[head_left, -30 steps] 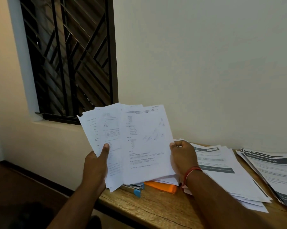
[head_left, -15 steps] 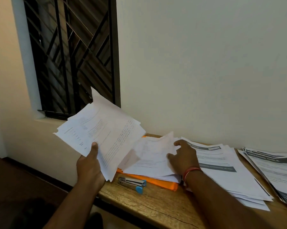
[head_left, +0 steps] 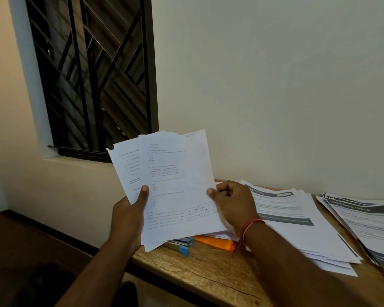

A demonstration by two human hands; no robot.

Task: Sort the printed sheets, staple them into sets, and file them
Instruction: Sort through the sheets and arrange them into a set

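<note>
I hold a fanned bundle of printed sheets (head_left: 173,182) upright above the left end of the wooden table (head_left: 200,269). My left hand (head_left: 129,216) grips the bundle's lower left edge, thumb on the front. My right hand (head_left: 233,202) pinches the right edge of the front sheet. Below the bundle lie a blue and silver stapler (head_left: 184,245) and an orange file folder (head_left: 215,242), both partly hidden by the paper. More white sheets rest on the folder.
A stack of printed sheets with dark header bars (head_left: 297,222) lies to the right of my right hand. Another stack (head_left: 368,222) sits at the table's far right edge. A barred window (head_left: 93,76) is at the left, a plain wall behind.
My right hand laid a sheet on the pile over the folder, then came back up to the bundle. My left hand turned the bundle upright again. A different sheet is in front.
</note>
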